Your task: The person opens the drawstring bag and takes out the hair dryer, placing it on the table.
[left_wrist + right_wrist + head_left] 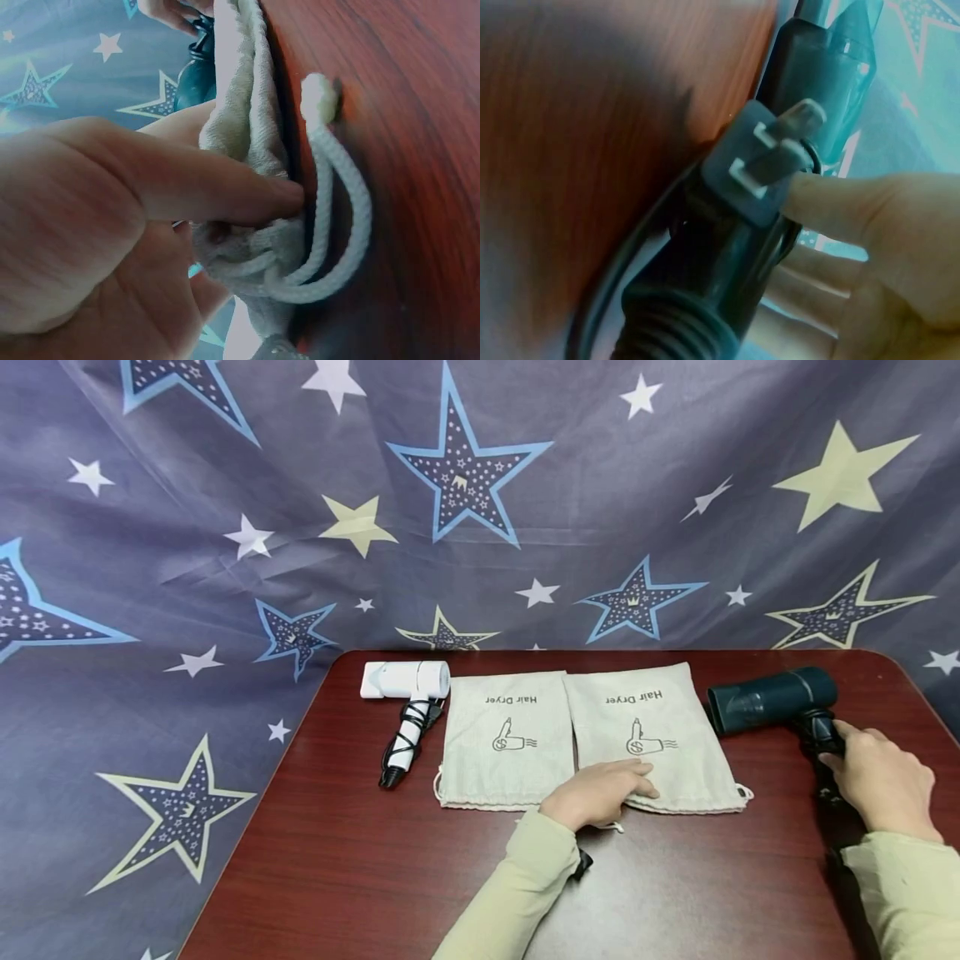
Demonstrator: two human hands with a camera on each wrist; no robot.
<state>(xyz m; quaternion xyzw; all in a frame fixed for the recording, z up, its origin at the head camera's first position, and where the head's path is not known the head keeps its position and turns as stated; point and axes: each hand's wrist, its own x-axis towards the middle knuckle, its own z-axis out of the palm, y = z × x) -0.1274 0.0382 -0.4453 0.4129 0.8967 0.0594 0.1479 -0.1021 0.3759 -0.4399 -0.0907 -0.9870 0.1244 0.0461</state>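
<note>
Two cream cloth drawstring bags lie side by side, each printed "Hair Dryer". At the near left corner of the right bag, my left hand pinches the gathered mouth. In the left wrist view its thumb lies across the gathered cloth, beside a looped drawstring. My right hand holds the handle of a dark green hair dryer on the right side of the table. A two-prong plug shows against that handle in the right wrist view, close to my thumb.
The left drawstring bag lies flat next to the right one. Further left is a white hair dryer with its black cord wound round the handle. A star-patterned cloth hangs behind the reddish-brown table.
</note>
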